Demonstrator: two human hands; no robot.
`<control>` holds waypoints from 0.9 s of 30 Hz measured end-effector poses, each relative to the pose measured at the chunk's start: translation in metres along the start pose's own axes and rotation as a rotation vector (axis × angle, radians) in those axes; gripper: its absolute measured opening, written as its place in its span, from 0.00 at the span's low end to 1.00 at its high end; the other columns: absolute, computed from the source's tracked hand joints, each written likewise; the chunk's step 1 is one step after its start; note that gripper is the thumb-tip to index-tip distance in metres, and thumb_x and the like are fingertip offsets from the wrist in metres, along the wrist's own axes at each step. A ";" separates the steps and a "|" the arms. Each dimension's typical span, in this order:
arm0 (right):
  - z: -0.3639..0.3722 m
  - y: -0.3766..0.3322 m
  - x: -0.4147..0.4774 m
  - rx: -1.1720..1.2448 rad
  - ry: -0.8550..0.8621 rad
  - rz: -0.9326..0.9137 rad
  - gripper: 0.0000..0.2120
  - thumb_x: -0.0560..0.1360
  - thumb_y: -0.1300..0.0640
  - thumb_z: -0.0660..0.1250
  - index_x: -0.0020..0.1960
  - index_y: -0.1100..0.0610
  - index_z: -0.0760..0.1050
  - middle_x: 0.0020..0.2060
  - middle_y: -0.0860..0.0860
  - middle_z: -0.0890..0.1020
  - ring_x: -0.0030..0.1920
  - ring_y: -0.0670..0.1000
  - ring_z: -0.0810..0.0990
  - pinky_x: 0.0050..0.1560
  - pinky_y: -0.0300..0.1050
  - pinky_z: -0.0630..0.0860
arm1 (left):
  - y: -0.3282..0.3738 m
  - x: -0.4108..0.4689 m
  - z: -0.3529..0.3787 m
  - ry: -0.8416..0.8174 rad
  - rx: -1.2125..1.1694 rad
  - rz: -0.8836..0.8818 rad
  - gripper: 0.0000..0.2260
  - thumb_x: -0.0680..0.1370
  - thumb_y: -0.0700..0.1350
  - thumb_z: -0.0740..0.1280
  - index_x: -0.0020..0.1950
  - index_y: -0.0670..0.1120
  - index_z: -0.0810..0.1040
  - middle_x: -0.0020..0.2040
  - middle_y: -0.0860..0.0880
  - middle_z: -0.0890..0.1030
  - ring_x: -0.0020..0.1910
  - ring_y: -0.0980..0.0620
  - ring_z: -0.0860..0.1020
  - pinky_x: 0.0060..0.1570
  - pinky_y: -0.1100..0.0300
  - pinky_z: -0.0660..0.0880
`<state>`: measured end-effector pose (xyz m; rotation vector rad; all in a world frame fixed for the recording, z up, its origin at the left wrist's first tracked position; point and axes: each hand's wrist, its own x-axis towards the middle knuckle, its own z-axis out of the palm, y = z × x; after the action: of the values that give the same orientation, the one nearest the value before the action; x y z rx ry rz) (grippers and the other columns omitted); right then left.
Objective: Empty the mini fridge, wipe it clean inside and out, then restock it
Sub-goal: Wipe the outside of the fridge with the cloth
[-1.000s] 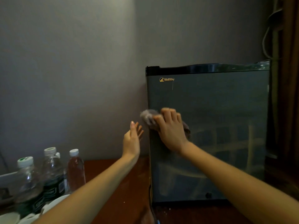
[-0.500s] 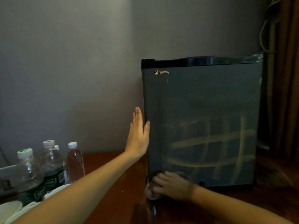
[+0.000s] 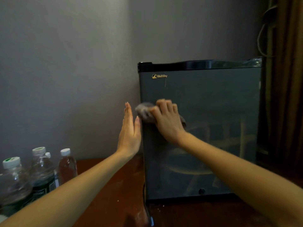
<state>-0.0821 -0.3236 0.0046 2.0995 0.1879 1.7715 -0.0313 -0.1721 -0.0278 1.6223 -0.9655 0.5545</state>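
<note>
- Wiping the outside is the step we judge to be in hand: our right hand (image 3: 168, 123) presses a crumpled grey cloth (image 3: 144, 112) against the front of the mini fridge (image 3: 213, 95), close to its left edge and about halfway up.
- The right fingers (image 3: 165, 105) curl over the cloth and bunch it under the palm, which gives us a firm pad to rub with and stops it slipping out.
- Our left hand (image 3: 129, 133) holds nothing. Its fingers (image 3: 127, 115) are straight and together, laid flat along the fridge's left side. We take this as a brace, so the cabinet does not slide or turn under the rubbing. We cannot tell whether the whole palm touches.
- The fridge stands upright on the wooden tabletop (image 3: 114, 185) with its door closed, set in the corner by the grey wall (image 3: 65, 79), with a brown curtain (image 3: 288, 95) just beside it on the right.
- Several bottles (image 3: 41, 169) stand grouped at the left end of the tabletop, well apart from the fridge. We judge them to be its contents, kept out of the cloth's way until restocking.
- Pale streaks cross the lower door; we cannot tell whether they are smears or reflections.
</note>
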 end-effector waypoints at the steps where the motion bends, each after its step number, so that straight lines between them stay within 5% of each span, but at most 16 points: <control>1: 0.002 -0.007 -0.021 -0.012 -0.039 -0.051 0.10 0.73 0.52 0.56 0.53 0.53 0.65 0.54 0.56 0.66 0.50 0.57 0.66 0.45 0.50 0.60 | -0.003 -0.003 0.003 0.002 0.017 0.010 0.25 0.84 0.49 0.50 0.76 0.57 0.39 0.78 0.57 0.44 0.77 0.55 0.49 0.75 0.49 0.54; 13: -0.009 -0.033 -0.211 0.031 -0.667 -0.691 0.10 0.74 0.50 0.53 0.52 0.45 0.69 0.51 0.47 0.76 0.48 0.48 0.76 0.47 0.43 0.61 | -0.010 -0.035 0.017 -0.091 0.163 0.075 0.26 0.84 0.47 0.51 0.73 0.56 0.36 0.74 0.62 0.37 0.75 0.63 0.40 0.76 0.53 0.52; 16: -0.012 -0.016 -0.188 0.027 -0.581 -0.795 0.10 0.75 0.50 0.51 0.51 0.45 0.69 0.50 0.46 0.79 0.46 0.45 0.78 0.44 0.41 0.66 | -0.003 -0.026 0.011 -0.082 0.211 0.158 0.26 0.84 0.47 0.51 0.75 0.54 0.36 0.76 0.60 0.36 0.74 0.67 0.38 0.76 0.59 0.46; 20: -0.011 0.038 -0.088 0.005 -0.228 -0.486 0.08 0.71 0.53 0.54 0.49 0.53 0.64 0.49 0.55 0.74 0.43 0.55 0.73 0.38 0.45 0.71 | 0.005 -0.006 0.008 -0.053 0.294 0.276 0.27 0.81 0.50 0.48 0.78 0.49 0.39 0.78 0.55 0.38 0.75 0.64 0.39 0.74 0.67 0.43; 23: -0.034 0.087 -0.016 -0.020 -0.042 -0.083 0.11 0.71 0.57 0.56 0.53 0.57 0.64 0.52 0.58 0.66 0.46 0.57 0.64 0.42 0.51 0.65 | 0.009 0.005 0.013 -0.024 0.326 0.346 0.27 0.82 0.47 0.50 0.78 0.47 0.41 0.78 0.54 0.38 0.76 0.60 0.40 0.76 0.59 0.47; 27: -0.045 0.106 -0.005 0.034 0.146 0.471 0.12 0.69 0.60 0.54 0.53 0.54 0.61 0.52 0.63 0.70 0.48 0.57 0.64 0.45 0.49 0.58 | 0.011 0.025 0.018 0.060 0.419 0.464 0.26 0.83 0.42 0.52 0.79 0.43 0.45 0.79 0.49 0.41 0.78 0.53 0.42 0.77 0.52 0.50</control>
<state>-0.1417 -0.4132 0.0456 2.1644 -0.2624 2.1993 -0.0291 -0.1972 -0.0075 1.7331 -1.2489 1.1794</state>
